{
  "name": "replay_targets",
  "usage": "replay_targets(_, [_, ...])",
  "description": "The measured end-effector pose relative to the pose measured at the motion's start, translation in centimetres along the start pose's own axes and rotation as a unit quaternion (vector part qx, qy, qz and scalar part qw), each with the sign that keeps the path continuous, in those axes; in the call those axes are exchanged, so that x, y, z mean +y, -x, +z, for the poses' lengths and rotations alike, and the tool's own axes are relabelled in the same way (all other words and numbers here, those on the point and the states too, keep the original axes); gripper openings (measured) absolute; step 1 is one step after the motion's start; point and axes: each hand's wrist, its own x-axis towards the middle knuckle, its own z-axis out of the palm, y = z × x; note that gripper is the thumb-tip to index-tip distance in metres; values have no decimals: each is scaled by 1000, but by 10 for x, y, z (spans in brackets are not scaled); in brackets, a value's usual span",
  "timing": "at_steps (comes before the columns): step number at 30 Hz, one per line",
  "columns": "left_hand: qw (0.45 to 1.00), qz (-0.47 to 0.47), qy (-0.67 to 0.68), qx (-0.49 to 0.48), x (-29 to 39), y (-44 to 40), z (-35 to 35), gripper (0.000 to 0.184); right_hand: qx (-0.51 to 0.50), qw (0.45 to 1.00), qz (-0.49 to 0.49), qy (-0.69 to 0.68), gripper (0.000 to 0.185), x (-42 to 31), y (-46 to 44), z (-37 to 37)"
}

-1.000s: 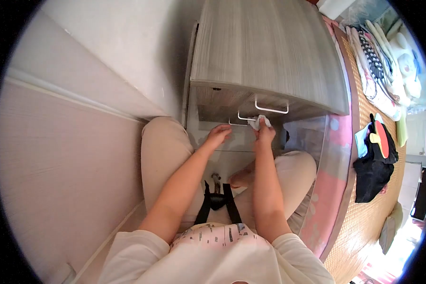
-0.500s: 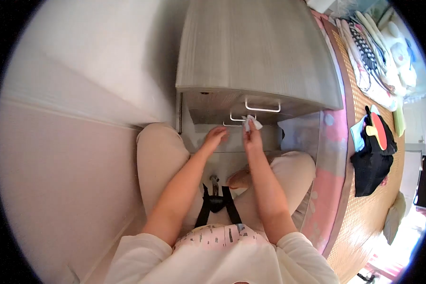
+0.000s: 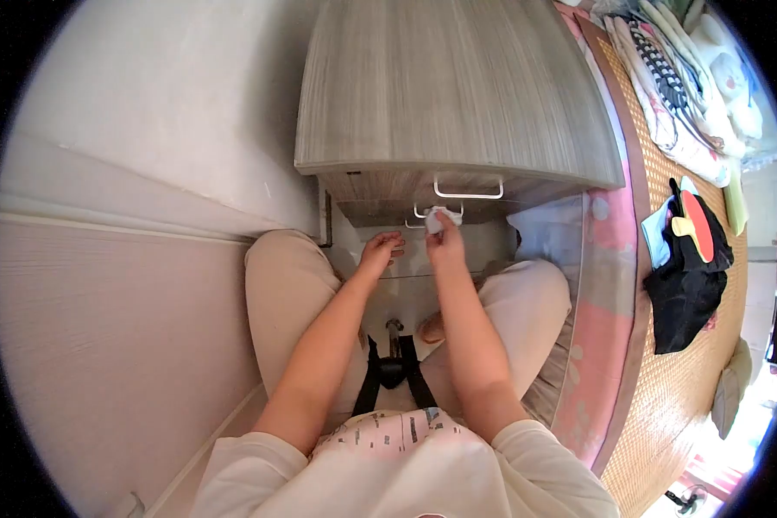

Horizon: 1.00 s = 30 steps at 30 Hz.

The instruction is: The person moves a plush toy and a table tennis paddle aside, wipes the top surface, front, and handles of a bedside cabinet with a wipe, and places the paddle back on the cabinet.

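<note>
My right hand (image 3: 445, 245) pinches a crumpled white tissue (image 3: 441, 217) against or just in front of the middle drawer handle; whether it touches the metal I cannot tell. This is a grey wood-grain cabinet (image 3: 457, 95) with white bar handles, the top handle (image 3: 468, 196) sitting above the tissue. Part of the lower handles is hidden behind the tissue. My left hand (image 3: 382, 250) hovers to the left, holding nothing, its fingers apart and pointing toward the right hand.
My bent knees flank the floor space before the cabinet. A pale wall (image 3: 121, 319) runs close on the left. On the right stands a bed with a woven mat (image 3: 678, 397), carrying folded bedding (image 3: 665, 95), black clothing (image 3: 686, 298) and a red table-tennis paddle (image 3: 698, 226).
My right hand and the tissue have shifted slightly left and up along the middle handle. My left hand has moved a little left. The view has tilted slightly.
</note>
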Motion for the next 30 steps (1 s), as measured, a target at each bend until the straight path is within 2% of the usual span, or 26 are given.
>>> replay_targets(5, [999, -17, -40, -9, 3, 4, 2, 35, 12, 996, -82, 7, 25, -31, 0, -9])
replay_targets(7, [999, -17, -45, -3, 5, 7, 1, 35, 16, 986, -164, -35, 24, -25, 5, -8])
replay_targets(12, [999, -7, -28, -26, -4, -1, 1, 38, -13, 987, -155, -29, 21, -27, 9, -10])
replay_targets(14, [999, -5, -34, -26, -5, -3, 3, 38, -48, 990, -111, 70, 19, -31, 11, -12])
replay_targets(18, [999, -6, -33, -28, -6, -6, 5, 39, -28, 993, -83, 76, 25, -27, 4, -20])
replay_targets(21, [999, 1, -24, -31, -8, -12, 5, 37, -53, 987, -68, 133, 27, -24, -5, -40])
replay_targets(23, [1000, 7, -28, -8, -7, -9, 6, 35, -116, 924, -3, 363, 29, -5, -14, -65])
replay_targets(24, [999, 15, -32, 16, -5, -6, 3, 33, -74, 935, 53, 343, 32, 7, -14, -71])
replay_targets(25, [998, 15, -54, 16, -3, -5, 0, 33, -78, 942, 54, 323, 32, 14, -18, -77])
replay_targets(27, [999, 36, -12, 21, 0, -3, -2, 34, 23, 976, -50, 211, 40, 17, -42, -100])
replay_targets(29, [997, 31, -59, 25, 16, 12, 2, 32, 201, 964, -120, 123, 34, 21, -94, -118])
replay_targets(30, [991, 105, -82, 19, 16, 15, 2, 29, 217, 964, -115, 98, 34, 23, -102, -118])
